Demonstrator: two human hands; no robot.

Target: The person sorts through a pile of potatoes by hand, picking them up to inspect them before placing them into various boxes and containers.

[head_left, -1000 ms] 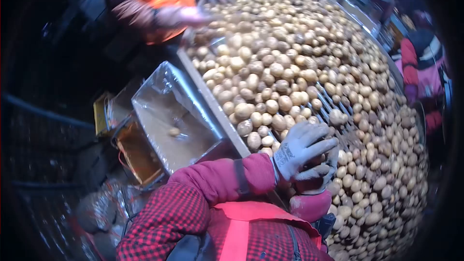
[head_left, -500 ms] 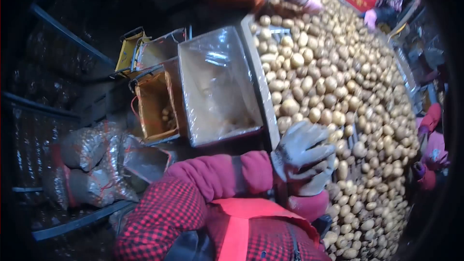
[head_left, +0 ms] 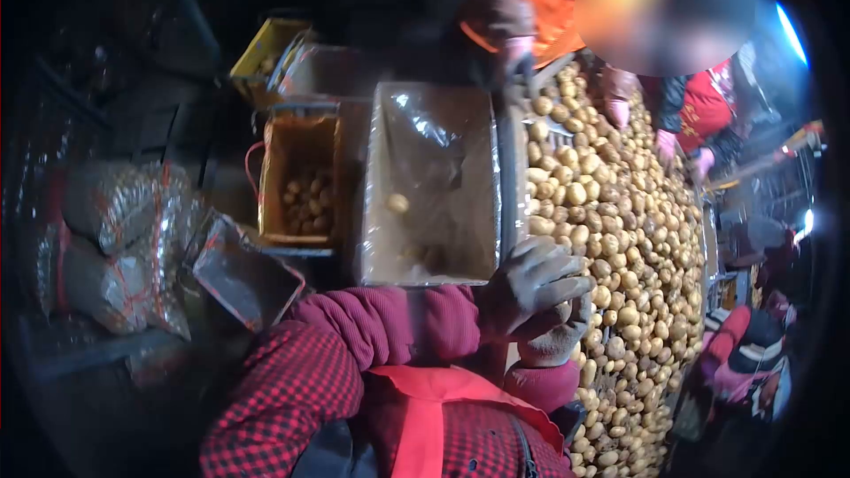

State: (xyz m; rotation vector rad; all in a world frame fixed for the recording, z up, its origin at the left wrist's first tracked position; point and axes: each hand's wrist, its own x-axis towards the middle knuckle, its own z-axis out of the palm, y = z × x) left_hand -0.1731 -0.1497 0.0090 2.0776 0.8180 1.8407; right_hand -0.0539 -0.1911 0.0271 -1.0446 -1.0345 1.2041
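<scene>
My left hand, in a dirty grey glove, is closed, its fingers bent over my right hand. My right hand, also gloved, is curled up just below it. A brown rounded shape, apparently a potato, shows partly between the two; the left fingers hide most of it. Both hands are at the near left edge of a sorting table heaped with potatoes. Left of them stands a box lined with clear plastic, with a single potato visible inside.
An orange-brown crate with potatoes and a yellow crate stand further left. Filled sacks lie beyond an open grey container. Co-workers' gloved hands are at the table's far end; another person is on the right.
The view has shifted, showing more of the far co-workers. My left hand's fingers have gone from spread over the right hand to bent. A potato now shows in the lined box.
</scene>
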